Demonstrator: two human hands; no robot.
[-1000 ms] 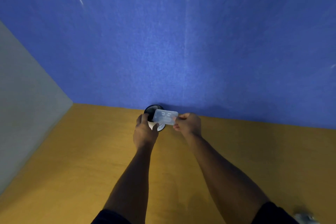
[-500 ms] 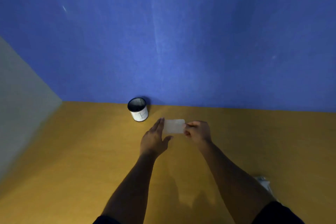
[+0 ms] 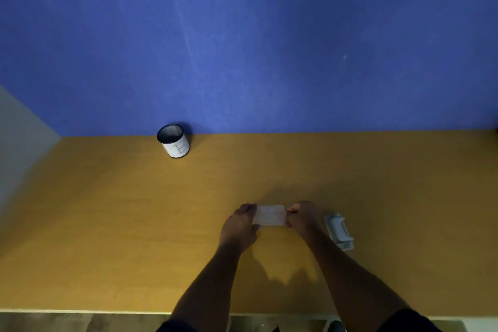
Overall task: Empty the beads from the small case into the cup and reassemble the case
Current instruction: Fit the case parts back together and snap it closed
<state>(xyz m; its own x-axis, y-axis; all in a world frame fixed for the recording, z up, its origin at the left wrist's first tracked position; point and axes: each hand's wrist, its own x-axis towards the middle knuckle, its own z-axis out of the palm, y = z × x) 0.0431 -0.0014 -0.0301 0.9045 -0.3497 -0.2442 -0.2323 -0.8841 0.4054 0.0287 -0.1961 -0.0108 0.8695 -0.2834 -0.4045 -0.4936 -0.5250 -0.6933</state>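
Note:
A small translucent case part [image 3: 270,214] is held flat between both hands over the middle of the yellow table [image 3: 107,224]. My left hand [image 3: 239,226] grips its left end and my right hand [image 3: 301,217] pinches its right end. The white cup [image 3: 175,143] with a dark rim stands upright at the back of the table, against the blue wall, far to the left of the hands. A second white case piece [image 3: 339,230] lies on the table just right of my right hand. No beads can be made out.
The blue wall [image 3: 269,48] closes off the back of the table and a grey panel [image 3: 18,143] stands on the left. The table's front edge [image 3: 80,312] runs along the bottom, with floor below it.
Both hands have carried the case part away from the cup's mouth, back toward me and to the right. My left hand let go of the cup and took the case's left end.

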